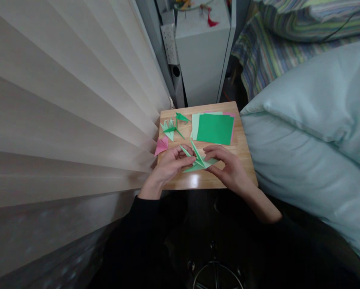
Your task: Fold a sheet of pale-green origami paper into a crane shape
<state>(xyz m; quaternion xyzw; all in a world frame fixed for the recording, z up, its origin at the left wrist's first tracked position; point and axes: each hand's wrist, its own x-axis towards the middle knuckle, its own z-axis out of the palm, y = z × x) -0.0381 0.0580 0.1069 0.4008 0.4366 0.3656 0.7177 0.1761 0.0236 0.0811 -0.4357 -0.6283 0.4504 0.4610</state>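
Between my two hands is a light green origami crane (200,161), its narrow points standing up and its wings spread to either side. My left hand (175,162) pinches its left side with thumb and fingers. On the other side, my right hand (226,163) grips the right wing, thumb below and fingers above. Beyond the hands lies a stack of paper with a dark green sheet (215,129) on top. Folded pieces rest at the left: a dark green one (175,127), a light green one (168,130) and a pink one (161,145).
The small wooden table (243,154) stands between a pleated curtain (107,100) on the left and a pale blue quilt (303,132) on the right. Behind it is a white cabinet (202,60) with a red tassel (211,20) on top.
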